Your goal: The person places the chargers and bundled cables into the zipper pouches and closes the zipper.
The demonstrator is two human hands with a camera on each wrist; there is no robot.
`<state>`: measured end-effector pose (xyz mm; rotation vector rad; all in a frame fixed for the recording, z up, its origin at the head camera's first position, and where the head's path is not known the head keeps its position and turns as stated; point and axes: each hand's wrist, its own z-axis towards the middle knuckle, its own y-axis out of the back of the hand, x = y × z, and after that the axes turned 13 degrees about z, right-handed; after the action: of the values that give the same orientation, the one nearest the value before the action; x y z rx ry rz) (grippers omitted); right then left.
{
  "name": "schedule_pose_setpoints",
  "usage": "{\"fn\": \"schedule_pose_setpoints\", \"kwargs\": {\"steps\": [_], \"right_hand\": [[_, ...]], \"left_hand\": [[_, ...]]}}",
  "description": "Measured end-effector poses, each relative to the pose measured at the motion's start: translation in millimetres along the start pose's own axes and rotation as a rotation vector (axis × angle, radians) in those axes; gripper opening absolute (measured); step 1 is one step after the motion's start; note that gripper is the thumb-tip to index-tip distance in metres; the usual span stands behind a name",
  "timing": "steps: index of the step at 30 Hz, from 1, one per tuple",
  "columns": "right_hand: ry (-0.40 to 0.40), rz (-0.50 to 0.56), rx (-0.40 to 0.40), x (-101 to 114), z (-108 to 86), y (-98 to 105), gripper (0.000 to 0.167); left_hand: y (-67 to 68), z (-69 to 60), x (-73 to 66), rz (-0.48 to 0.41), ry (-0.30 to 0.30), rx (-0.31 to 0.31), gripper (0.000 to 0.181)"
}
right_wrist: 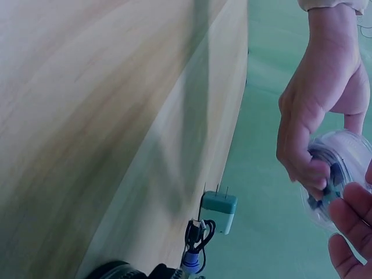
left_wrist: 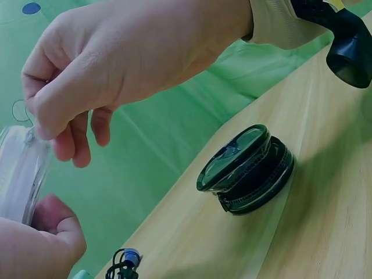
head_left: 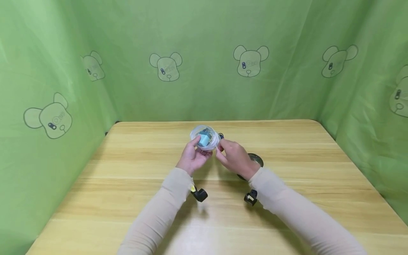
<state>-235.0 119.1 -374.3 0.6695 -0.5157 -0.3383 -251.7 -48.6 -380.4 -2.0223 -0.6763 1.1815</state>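
"Left hand [head_left: 193,156]?"
"Mine; fingers curled round one clear case [head_left: 213,140], above the table [head_left: 127,170]."
"Right hand [head_left: 235,157]?"
"Pinching the case's edge, fingertips partly hidden. One black round thing [head_left: 256,158], partly covered."

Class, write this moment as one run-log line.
left hand: holds clear round container | right hand: pinches its edge | on table: dark round case, pronged charger, black cable
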Motion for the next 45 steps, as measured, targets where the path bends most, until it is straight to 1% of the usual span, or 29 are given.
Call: {"fn": "schedule_pose_setpoints", "kwargs": {"steps": [4,10,16,20,24,32,40,45], "right_hand": [[0.010,0.012,0.017,2.8,1.1,-2.5,0.010],[0.017,0.035,0.038,5.9,0.6,-5.2,0.011],[0.021,0.036,0.027,4.3,-1.6,-5.2,0.010],[0.042,0.013,0.014,2.5,-1.6,-4.8,0.011],[0.055,0.001,0.006,1.2,-1.7,-4.5,0.012],[0.043,0.005,0.022,-0.9,-3.9,-4.7,0.009],[0.044,-0.002,0.022,-0.1,-3.9,-2.8,0.009],[0.049,-0.003,0.023,-0.7,-4.2,-1.7,0.009]], "left_hand": [[-0.2,0.9,0.9,0.011,0.000,0.022,0.065],[-0.6,3.1,1.3,0.045,-0.047,0.079,0.066],[-2.1,3.2,1.8,0.057,-0.028,0.073,0.065],[-2.9,2.2,1.7,0.066,-0.015,0.059,0.063],[-3.4,1.3,1.8,0.059,-0.009,0.049,0.065],[-3.4,0.2,2.6,0.099,-0.021,0.044,0.075],[-4.7,-0.3,2.9,0.094,-0.023,0.045,0.072],[-4.5,0.7,3.5,0.106,-0.032,0.046,0.071]]}}
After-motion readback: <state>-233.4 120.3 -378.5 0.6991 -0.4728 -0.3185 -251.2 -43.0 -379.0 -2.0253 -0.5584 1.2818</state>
